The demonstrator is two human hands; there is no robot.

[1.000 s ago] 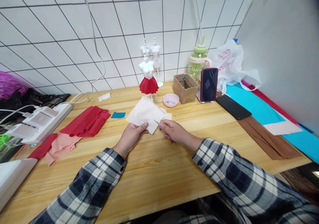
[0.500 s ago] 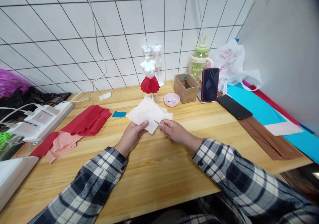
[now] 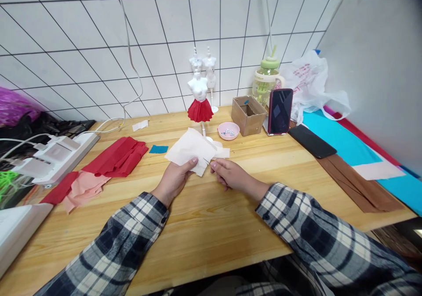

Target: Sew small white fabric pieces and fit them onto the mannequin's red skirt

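Two hands, left (image 3: 173,179) and right (image 3: 229,174), pinch one thin, creased white paper sheet (image 3: 191,150) (two white mannequins (image 3: 200,87) behind).

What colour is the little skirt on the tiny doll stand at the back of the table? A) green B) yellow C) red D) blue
C: the small white mannequin by the tiled wall wears a pleated red skirt, the same red as the folded red paper lying on the table to the left.
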